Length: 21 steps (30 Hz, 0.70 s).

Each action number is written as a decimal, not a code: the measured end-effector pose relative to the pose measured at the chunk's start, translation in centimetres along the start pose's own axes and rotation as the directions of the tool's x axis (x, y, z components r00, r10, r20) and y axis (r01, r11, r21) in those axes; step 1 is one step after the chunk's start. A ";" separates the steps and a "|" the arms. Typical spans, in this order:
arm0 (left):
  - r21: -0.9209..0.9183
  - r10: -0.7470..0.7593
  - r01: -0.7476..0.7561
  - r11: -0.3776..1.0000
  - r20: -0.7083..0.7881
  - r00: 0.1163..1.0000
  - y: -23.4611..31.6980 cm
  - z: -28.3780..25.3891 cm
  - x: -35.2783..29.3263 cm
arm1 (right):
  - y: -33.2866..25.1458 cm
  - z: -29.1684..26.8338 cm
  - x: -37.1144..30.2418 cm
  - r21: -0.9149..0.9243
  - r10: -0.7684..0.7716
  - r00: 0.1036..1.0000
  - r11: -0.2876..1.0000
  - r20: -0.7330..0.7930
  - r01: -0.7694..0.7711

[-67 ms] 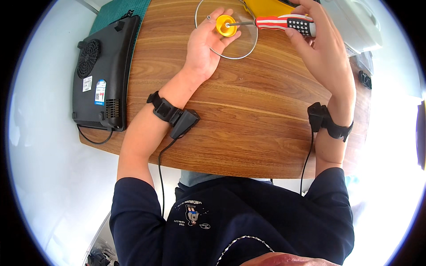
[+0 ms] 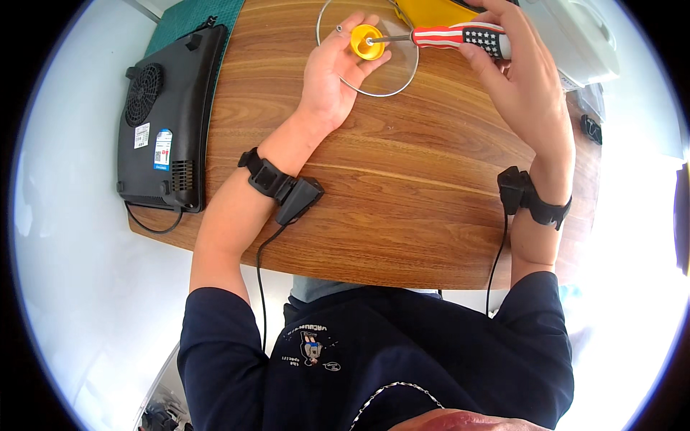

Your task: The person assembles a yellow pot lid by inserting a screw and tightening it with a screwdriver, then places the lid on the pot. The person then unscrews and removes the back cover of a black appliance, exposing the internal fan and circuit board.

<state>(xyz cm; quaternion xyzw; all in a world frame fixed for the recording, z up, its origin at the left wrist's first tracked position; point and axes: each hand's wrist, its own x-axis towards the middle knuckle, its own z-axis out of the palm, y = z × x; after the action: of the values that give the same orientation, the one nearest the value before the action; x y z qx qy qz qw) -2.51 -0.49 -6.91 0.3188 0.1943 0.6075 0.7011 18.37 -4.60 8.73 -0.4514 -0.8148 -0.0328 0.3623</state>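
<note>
A round clear glass lid [image 2: 395, 75] with a thin metal rim is held up above the far side of the table. At its centre sits a yellow cup-shaped knob [image 2: 356, 49] with a small screw in its middle. My left hand [image 2: 329, 86] is closed round the knob, its fingers seemingly seen through the glass. A small metal eyelet shows near my thumb. In my right hand [image 2: 528, 90] is a screwdriver [image 2: 438, 36] with a red-and-white striped handle and a black part with white stars. Its shaft points left, with the tip at the screw.
At the left, a black appliance [image 2: 169, 93] with a round vent lies over a green mat [image 2: 183, 25]. A yellow object [image 2: 431, 10] and a white appliance [image 2: 582, 43] stand at the back right. A small black item [image 2: 591, 129] lies by the table's right edge.
</note>
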 end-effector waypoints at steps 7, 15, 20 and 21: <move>-0.008 -0.030 0.030 1.000 0.000 1.000 0.1 1.2 0.2 | -0.4 -2.1 0.2 -0.115 0.161 0.965 0.984 0.207 -0.139; 0.014 0.011 -0.011 1.000 -0.038 0.999 -0.2 0.9 0.1 | 0.8 -1.2 0.0 0.149 0.066 0.984 0.985 0.166 -0.091; 0.036 -0.016 0.017 0.999 -0.022 1.000 0.4 0.8 0.1 | -0.8 -0.7 0.4 -0.026 0.166 0.984 0.986 0.062 -0.165; 0.027 -0.017 0.017 0.999 -0.014 1.000 0.3 0.8 0.3 | -0.5 -0.9 0.6 -0.033 0.264 0.959 0.964 0.102 -0.262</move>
<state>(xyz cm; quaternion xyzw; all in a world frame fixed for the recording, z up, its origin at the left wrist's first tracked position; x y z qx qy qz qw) -2.14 -0.38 -6.08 0.3224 0.2101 0.6011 0.7004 18.34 -4.83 9.88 -0.5604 -0.7651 0.0316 0.3155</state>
